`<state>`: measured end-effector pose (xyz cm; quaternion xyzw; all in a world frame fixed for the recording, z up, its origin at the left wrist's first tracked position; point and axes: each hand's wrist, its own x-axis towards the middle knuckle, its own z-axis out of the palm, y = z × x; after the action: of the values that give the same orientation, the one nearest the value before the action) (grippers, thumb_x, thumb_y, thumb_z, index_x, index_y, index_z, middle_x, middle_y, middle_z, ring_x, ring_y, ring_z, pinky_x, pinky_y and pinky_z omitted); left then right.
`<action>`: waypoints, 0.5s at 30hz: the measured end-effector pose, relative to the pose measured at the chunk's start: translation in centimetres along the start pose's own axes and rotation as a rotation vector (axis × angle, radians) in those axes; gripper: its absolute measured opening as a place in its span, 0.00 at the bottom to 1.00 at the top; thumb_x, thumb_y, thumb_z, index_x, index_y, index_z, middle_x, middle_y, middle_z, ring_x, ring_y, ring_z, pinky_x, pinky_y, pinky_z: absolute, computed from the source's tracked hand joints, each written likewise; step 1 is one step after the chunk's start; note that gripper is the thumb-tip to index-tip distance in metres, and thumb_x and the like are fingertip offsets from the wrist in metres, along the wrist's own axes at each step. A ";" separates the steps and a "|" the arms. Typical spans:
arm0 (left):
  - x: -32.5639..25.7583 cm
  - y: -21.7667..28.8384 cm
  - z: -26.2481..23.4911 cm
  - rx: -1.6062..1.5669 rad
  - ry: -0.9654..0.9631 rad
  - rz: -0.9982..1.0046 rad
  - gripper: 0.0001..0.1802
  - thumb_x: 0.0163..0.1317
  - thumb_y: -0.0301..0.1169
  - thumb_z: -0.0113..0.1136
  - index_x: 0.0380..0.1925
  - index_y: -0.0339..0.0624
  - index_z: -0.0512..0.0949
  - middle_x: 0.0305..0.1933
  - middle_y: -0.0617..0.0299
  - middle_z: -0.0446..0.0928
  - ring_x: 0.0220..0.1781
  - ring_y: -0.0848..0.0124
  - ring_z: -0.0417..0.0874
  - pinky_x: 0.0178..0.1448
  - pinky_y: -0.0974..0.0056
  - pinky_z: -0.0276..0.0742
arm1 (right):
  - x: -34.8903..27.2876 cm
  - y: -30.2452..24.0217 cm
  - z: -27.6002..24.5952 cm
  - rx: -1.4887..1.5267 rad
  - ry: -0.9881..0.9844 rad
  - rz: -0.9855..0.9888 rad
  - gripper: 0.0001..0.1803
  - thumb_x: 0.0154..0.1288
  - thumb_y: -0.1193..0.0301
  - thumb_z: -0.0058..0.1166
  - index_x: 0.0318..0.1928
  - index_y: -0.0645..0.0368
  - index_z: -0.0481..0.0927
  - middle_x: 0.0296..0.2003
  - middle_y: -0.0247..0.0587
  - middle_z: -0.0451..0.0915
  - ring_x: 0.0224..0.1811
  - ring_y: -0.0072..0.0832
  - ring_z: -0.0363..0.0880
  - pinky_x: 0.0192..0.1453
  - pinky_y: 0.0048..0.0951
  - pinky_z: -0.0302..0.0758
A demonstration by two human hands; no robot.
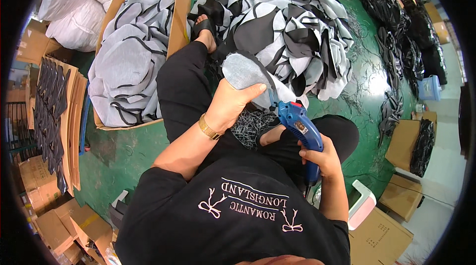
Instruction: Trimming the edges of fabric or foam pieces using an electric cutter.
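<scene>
Our left hand (233, 103) pinches the grey fabric piece (243, 70) by its near edge, in front of us; our right hand (321, 158) grips the blue power cutter (300, 123). We judge the cloth light and soft, best held clear of the cutter's head.

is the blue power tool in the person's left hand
No, the right hand grips the blue power tool, while the left hand holds a grey fabric piece.
</scene>
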<state>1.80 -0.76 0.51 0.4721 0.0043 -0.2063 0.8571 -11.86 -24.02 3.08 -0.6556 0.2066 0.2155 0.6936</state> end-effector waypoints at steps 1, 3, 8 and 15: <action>-0.1 0.2 0.0 0.002 -0.002 -0.001 0.19 0.55 0.20 0.65 0.48 0.34 0.74 0.44 0.62 0.78 0.46 0.73 0.79 0.52 0.67 0.74 | 0.0 -0.1 0.1 0.032 0.006 -0.006 0.21 0.44 0.77 0.62 0.43 0.67 0.76 0.33 0.39 0.77 0.25 0.24 0.76 0.28 0.25 0.75; -0.3 0.4 0.1 0.041 0.001 0.014 0.19 0.55 0.20 0.65 0.48 0.34 0.75 0.44 0.62 0.78 0.45 0.73 0.78 0.52 0.67 0.74 | 0.1 0.0 0.1 0.066 0.011 -0.013 0.21 0.43 0.78 0.61 0.43 0.67 0.76 0.32 0.39 0.77 0.25 0.24 0.76 0.28 0.25 0.75; -0.4 0.8 0.2 0.066 -0.007 0.016 0.18 0.55 0.20 0.65 0.47 0.34 0.75 0.44 0.63 0.78 0.45 0.74 0.78 0.52 0.67 0.74 | 0.4 0.0 0.1 0.066 -0.009 -0.035 0.18 0.43 0.79 0.60 0.39 0.68 0.76 0.28 0.39 0.76 0.24 0.24 0.74 0.27 0.25 0.75; -0.3 1.2 -0.3 0.134 -0.073 -0.015 0.19 0.54 0.22 0.66 0.47 0.36 0.75 0.44 0.65 0.77 0.44 0.75 0.77 0.51 0.68 0.72 | 0.8 -0.6 0.0 0.041 -0.044 -0.050 0.18 0.43 0.79 0.59 0.39 0.68 0.76 0.28 0.39 0.76 0.24 0.24 0.74 0.27 0.25 0.75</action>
<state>2.00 0.11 1.37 0.5203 -0.0374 -0.2296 0.8217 -10.89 -24.00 3.08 -0.6413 0.1794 0.2081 0.7164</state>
